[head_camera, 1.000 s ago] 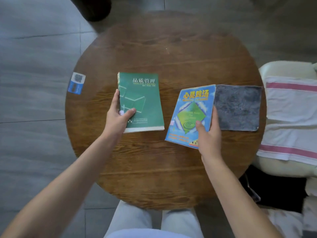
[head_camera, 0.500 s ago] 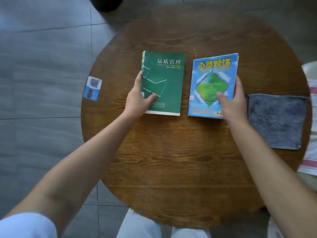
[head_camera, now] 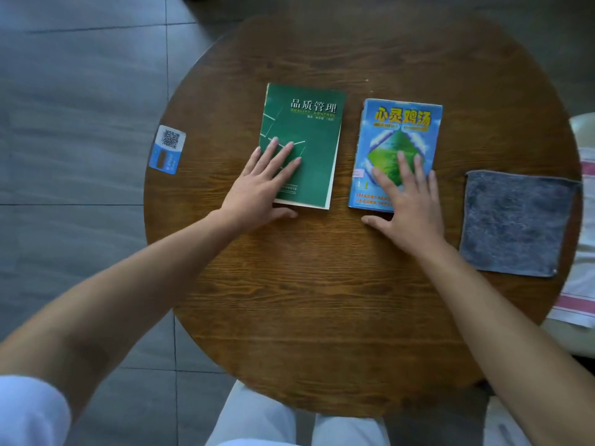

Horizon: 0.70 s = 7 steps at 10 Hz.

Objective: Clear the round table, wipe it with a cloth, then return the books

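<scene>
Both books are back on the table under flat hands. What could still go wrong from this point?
1. The grey cloth lies at the round table's right edge, one corner at the rim; a brush from the right hand might knock it off.
2. The left hand and right hand lie flat on the green book and blue book; withdrawing could drag them askew.

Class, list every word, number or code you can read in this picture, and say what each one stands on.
"品质管理": green book, cover title.
"QUALITY CONTROL": green book, under the title.
"心灵鸡汤": blue book, yellow cover title.
"1": blue book, lower left of cover.
QR code: sticker at the table edge; its other print is too small to read.
Author line on the green book, red lines on the blue book: too blurred.
The cloth bears no text.
</scene>
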Available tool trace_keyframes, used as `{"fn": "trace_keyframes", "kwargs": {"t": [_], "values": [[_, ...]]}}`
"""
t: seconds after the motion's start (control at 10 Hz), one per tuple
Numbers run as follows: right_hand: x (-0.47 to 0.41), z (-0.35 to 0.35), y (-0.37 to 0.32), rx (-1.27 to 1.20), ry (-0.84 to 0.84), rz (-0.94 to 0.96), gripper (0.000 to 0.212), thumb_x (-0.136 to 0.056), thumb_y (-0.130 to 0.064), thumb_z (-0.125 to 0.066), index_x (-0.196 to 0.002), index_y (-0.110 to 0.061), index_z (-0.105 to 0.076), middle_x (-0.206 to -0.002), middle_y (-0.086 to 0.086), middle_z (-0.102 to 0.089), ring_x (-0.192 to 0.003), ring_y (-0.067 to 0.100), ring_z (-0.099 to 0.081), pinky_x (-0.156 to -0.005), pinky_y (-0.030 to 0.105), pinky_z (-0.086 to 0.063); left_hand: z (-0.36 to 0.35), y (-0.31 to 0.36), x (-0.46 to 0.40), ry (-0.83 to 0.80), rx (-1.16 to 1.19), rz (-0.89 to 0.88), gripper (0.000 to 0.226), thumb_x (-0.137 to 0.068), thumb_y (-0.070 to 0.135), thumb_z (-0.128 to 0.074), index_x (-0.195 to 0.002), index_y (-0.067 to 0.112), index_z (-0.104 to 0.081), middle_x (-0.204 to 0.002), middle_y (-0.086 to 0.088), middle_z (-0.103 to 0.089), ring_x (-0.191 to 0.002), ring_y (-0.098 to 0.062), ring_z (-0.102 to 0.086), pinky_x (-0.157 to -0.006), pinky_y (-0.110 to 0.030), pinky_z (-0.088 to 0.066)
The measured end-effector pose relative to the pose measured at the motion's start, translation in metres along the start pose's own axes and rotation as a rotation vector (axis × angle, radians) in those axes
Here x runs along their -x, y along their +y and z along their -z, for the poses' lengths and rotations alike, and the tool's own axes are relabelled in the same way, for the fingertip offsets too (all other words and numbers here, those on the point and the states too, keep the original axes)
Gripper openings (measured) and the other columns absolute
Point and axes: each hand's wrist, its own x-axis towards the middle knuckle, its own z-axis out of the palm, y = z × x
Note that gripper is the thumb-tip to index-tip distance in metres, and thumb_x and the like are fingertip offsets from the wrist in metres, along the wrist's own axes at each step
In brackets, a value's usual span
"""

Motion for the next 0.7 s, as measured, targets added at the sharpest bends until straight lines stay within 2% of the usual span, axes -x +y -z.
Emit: {"fn": "trace_keyframes", "kwargs": {"t": [0.2, 0.4, 0.6, 0.7], "values": [[0.0, -0.005, 0.005, 0.001, 0.019, 0.028, 0.081, -0.091, -0.056, -0.069, -0.161, -0.042, -0.03, -0.174, 0.01, -0.012, -0.161, 0.037, -0.002, -0.129, 0.057, -0.006, -0.016, 0.012, 0.003, 0.05, -0.05, 0.049, 0.088, -0.099, 0.065, -0.042, -0.166, 0.016, -0.013, -0.174, -0.011, -0.003, -0.16, -0.033, 0.006, -0.13, -0.054, -0.004], [0.0, -0.003, 0.002, -0.009, 0.005, 0.027, 0.079, -0.093, -0.055, -0.067, -0.161, -0.044, -0.028, -0.175, 0.008, -0.011, -0.161, 0.036, 0.0, -0.13, 0.056, -0.002, -0.023, 0.022, 0.007, 0.054, -0.068, 0.085, 0.085, -0.101, 0.057, -0.049, -0.166, 0.016, -0.012, -0.174, -0.011, -0.004, -0.16, -0.033, 0.004, -0.13, -0.052, -0.003], [0.001, 0.009, -0.002, 0.007, -0.041, 0.032, 0.087, -0.09, -0.057, -0.071, -0.162, -0.041, -0.024, -0.175, 0.008, -0.01, -0.161, 0.033, -0.002, -0.13, 0.054, -0.006, -0.01, 0.036, 0.001, 0.031, 0.0, 0.212, 0.096, -0.094, 0.078, -0.038, -0.166, 0.019, -0.013, -0.174, -0.007, -0.003, -0.161, -0.028, 0.006, -0.13, -0.051, -0.003], [0.017, 0.011, 0.0, -0.025, -0.006, 0.039, 0.086, -0.092, -0.055, -0.069, -0.163, -0.038, -0.024, -0.174, 0.011, -0.013, -0.161, 0.032, -0.006, -0.13, 0.052, -0.008, -0.011, 0.048, -0.002, 0.057, -0.002, 0.263, 0.098, -0.094, 0.077, -0.039, -0.166, 0.015, -0.013, -0.174, -0.009, -0.002, -0.16, -0.03, 0.007, -0.13, -0.052, -0.001]]}}
